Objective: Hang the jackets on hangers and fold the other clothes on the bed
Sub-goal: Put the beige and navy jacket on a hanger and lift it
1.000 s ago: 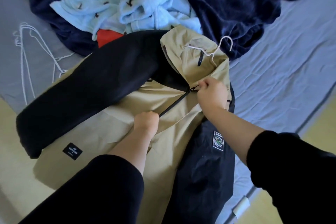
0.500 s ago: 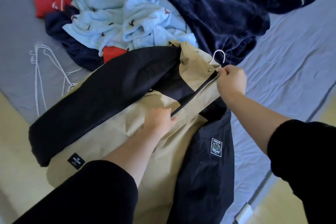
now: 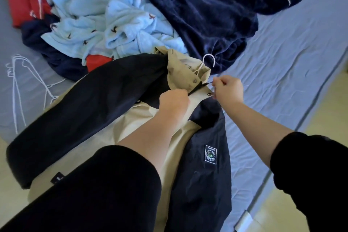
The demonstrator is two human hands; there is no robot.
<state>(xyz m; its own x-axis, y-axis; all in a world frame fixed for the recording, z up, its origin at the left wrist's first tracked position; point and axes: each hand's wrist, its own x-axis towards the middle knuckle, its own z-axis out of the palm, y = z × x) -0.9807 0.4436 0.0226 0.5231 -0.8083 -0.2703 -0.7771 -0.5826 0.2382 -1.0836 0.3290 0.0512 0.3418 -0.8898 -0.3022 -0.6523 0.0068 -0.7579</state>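
The tan-and-navy jacket [image 3: 143, 124] lies front-up across the near part of the bed [image 3: 282, 66]. The white hook of a hanger [image 3: 208, 60] sticks out of its collar, so the hanger seems to be inside already and the step in hand looks like closing the front. The left hand [image 3: 174, 100] has its fingers curled into the tan cloth just below the collar, bunching it at the lower end of a short dark stretch of zipper [image 3: 197, 88]. The right hand [image 3: 228, 88] pinches something small at the zipper's upper end, most likely the pull, though it is too small to be sure. The main risk I see is loose collar cloth, or the flap carrying the snap [image 3: 194, 81], catching in the slider if the right hand pulls while the left lets the fabric go slack. A hard tug could also drag the hanger off a shoulder inside, which cannot be checked from here. Lifting the jacket by the hook may snag the navy fleece [image 3: 197, 17] lying just beside it, or disturb the light blue fleece [image 3: 116, 22] and red garment [image 3: 24, 0] heaped just behind the collar. The spare wire hangers [image 3: 17, 90] lie tangled together to the left, well apart from both hands, and may come up in a clump when one is wanted.
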